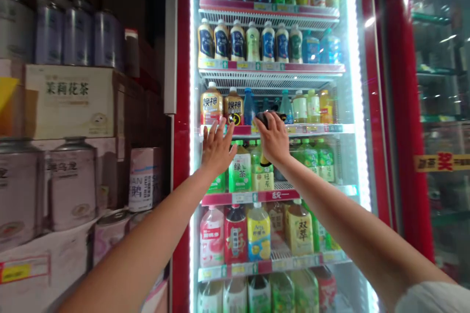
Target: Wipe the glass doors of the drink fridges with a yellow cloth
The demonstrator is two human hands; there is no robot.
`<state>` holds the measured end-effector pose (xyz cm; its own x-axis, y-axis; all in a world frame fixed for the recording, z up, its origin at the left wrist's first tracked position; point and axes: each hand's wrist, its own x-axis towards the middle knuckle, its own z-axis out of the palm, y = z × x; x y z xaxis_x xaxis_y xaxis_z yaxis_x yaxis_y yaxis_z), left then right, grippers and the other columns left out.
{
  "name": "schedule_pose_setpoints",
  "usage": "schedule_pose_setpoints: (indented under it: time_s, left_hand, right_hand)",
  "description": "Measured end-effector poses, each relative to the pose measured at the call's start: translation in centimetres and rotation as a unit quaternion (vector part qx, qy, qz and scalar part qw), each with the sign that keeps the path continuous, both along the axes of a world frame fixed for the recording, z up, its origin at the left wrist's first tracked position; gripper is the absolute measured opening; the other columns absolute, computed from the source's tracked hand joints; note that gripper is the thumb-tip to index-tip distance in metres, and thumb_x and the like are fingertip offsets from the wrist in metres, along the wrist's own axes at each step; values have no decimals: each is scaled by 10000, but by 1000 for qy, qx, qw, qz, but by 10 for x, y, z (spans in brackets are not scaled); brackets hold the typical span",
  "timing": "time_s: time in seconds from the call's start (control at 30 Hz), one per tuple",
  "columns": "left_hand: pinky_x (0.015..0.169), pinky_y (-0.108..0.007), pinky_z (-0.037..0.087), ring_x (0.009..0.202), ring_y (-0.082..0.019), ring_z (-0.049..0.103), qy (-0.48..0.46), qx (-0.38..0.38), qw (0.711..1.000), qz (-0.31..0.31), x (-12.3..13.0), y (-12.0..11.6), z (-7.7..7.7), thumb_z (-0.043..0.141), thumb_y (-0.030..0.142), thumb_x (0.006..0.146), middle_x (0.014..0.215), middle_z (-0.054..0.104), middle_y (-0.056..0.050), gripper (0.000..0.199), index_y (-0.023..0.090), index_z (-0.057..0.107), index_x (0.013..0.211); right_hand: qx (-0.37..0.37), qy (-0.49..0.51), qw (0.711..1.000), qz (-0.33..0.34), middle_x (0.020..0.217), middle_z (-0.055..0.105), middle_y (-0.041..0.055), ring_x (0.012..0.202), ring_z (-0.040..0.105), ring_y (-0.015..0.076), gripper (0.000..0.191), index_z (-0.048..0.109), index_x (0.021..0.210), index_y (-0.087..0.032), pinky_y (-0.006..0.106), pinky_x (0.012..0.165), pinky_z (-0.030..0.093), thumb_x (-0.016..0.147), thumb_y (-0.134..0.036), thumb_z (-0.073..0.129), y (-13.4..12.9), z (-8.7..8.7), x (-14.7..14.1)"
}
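Note:
My right hand [273, 136] is closed around a black-and-yellow object [282, 117] in front of the middle shelf. Fingers cover most of it, so its kind is unclear; a yellow end [264, 160] shows below the hand. My left hand [219, 149] is raised with fingers spread and holds nothing. Its fingertips are in front of the shelf edge, just below two brown-gold drink bottles [212, 103]; whether they touch the edge I cannot tell. Under the left hand's thumb side stands a green tea bottle [240, 168]. A blue bottle [248, 106] stands between the hands, farther back.
The lit drinks cooler has a red frame [182, 166] and several shelves of bottles. A white handle [171, 51] runs along its left side. Stacked tea tins [71, 183] and a cardboard box [69, 100] stand to the left. Another glass-fronted cabinet [444, 107] is on the right.

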<state>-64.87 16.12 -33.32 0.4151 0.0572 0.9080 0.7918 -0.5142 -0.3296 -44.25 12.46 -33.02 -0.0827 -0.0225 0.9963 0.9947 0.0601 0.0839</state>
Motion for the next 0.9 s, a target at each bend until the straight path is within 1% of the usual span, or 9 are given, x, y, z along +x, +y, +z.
schedule_pose_setpoints:
  time_s: [0.13, 0.23, 0.3, 0.37, 0.5, 0.63, 0.73, 0.8, 0.9]
  left_hand:
    - [1308, -567, 113, 1592, -328, 201, 37, 24, 999, -27, 36, -3, 5, 529, 320, 973, 1698, 302, -128, 635, 189, 383, 1577]
    - [1305, -570, 113, 1588, -327, 214, 53, 39, 997, -41, 63, -4, 9, 527, 339, 980, 1701, 297, -119, 610, 214, 404, 1565]
    - [1299, -593, 106, 1587, -328, 216, 44, 39, 997, -43, 75, -4, 7, 517, 346, 990, 1704, 292, -112, 620, 244, 372, 1584]
    - [1292, -612, 107, 1591, -330, 201, 27, 33, 998, -41, 83, -5, 3, 510, 346, 995, 1711, 276, -106, 635, 266, 339, 1601]
    - [1297, -591, 131, 1597, -331, 185, 15, 15, 999, -37, 86, -6, 0, 515, 347, 983, 1712, 264, -132, 698, 201, 278, 1624]
    - [1304, -546, 164, 1584, -329, 229, 11, 14, 999, -39, 85, -7, 2, 555, 348, 947, 1691, 292, -183, 800, 110, 215, 1631]
    - [1297, -555, 182, 1573, -334, 257, 0, 27, 999, -38, 84, -9, 2, 547, 364, 954, 1682, 310, -188, 789, 131, 218, 1632]
    - [1295, -564, 178, 1572, -335, 260, 4, 32, 999, -37, 84, -11, 1, 532, 367, 965, 1679, 315, -185, 758, 146, 238, 1628]
    - [1302, -564, 139, 1583, -330, 227, 36, 30, 998, -46, 90, -15, 0, 523, 348, 972, 1688, 303, -169, 710, 159, 286, 1614]
  right_hand:
    - [-22, -50, 998, -2, 1524, 526, 86, 1476, 383, 307, 439, 609, 1420, -329, 534, 1192, 392, 1026, -211, 454, -4, 21, 17]
    - [-2, -3, 1000, -10, 1527, 515, 91, 1472, 388, 304, 445, 607, 1428, -294, 511, 1205, 384, 1037, -215, 412, -12, 42, 48]
    - [16, 41, 999, -11, 1517, 521, 100, 1457, 406, 312, 443, 617, 1420, -279, 515, 1200, 392, 1036, -218, 406, -17, 35, 69]
    - [27, 73, 997, -5, 1506, 530, 113, 1450, 414, 321, 437, 624, 1412, -277, 530, 1190, 401, 1034, -223, 412, -20, 12, 80]
    - [-14, 32, 999, 11, 1540, 518, 102, 1488, 362, 326, 432, 619, 1410, -306, 552, 1196, 378, 1021, -219, 454, -18, -24, 64]
    - [-53, -44, 998, 17, 1566, 499, 77, 1498, 354, 305, 433, 611, 1411, -317, 533, 1216, 356, 1021, -207, 459, -14, 7, 48]
    - [-17, -36, 999, 20, 1536, 524, 76, 1482, 378, 305, 428, 609, 1412, -316, 542, 1202, 382, 1031, -222, 440, -16, 32, 68]
    - [22, 18, 999, 19, 1507, 542, 87, 1464, 399, 315, 429, 614, 1410, -312, 561, 1188, 400, 1034, -226, 426, -20, 25, 90]
    - [36, 96, 995, -8, 1496, 541, 112, 1450, 410, 328, 429, 621, 1408, -287, 554, 1177, 416, 1036, -227, 417, -27, -9, 110]
